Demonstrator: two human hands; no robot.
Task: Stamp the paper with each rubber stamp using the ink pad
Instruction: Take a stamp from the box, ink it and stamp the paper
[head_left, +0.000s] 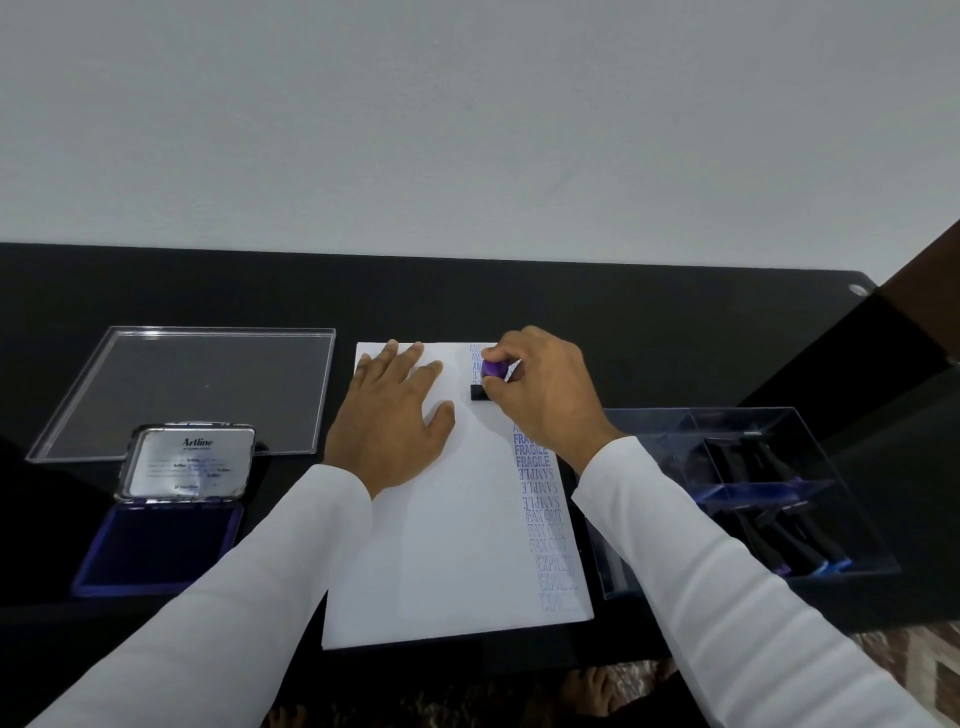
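Observation:
A white sheet of paper lies on the black table, with a column of blue stamped words down its right side. My right hand grips a rubber stamp with a purple knob and black base, pressed down on the paper near its top right. My left hand lies flat on the paper's upper left, fingers spread. The ink pad stands open at the left, its metal lid raised.
A clear plastic lid lies behind the ink pad. At the right stands a clear box holding several black stamps. The black table meets a white wall at the back. Its front edge runs just below the paper.

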